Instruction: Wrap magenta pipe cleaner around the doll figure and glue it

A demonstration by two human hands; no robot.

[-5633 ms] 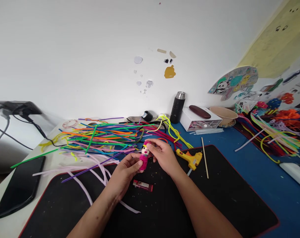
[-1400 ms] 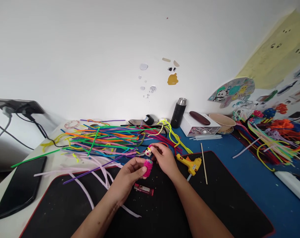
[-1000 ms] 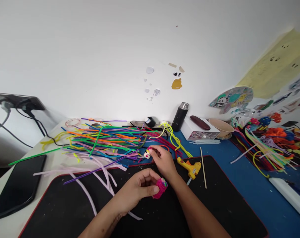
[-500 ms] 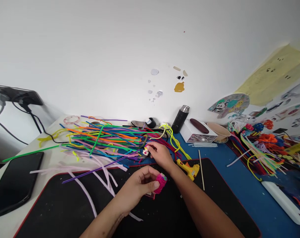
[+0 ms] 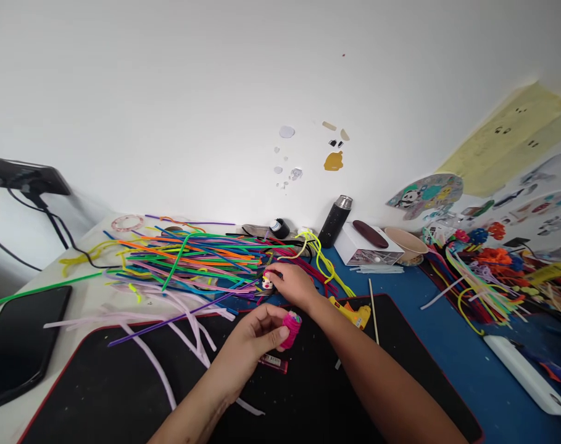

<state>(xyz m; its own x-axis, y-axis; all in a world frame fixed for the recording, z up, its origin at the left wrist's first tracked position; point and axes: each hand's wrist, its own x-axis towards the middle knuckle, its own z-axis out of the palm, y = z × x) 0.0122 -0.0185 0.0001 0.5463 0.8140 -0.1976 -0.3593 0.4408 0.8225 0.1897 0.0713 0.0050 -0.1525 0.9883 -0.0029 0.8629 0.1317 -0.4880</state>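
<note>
My left hand is closed around a bright pink roll of coiled pipe cleaner, its end showing green and blue bits. Farther back, my right hand has its fingertips on a small white figure with a face and a yellow top, beside the pipe cleaner pile. Those fingers look pinched together on it, though they partly cover it. Below the roll, a small red packet with a barcode label lies on the black mat. A yellow glue gun lies right of my right forearm.
Many coloured pipe cleaners spread across the back left, with pale lilac strips reaching onto the mat. A black phone lies left. Behind stand a black bottle and a white box; a thin stick lies right.
My left hand has moved slightly left and up with the pink roll, so more of the red packet shows. My right hand stays at the white figure; the view has shifted a little.
</note>
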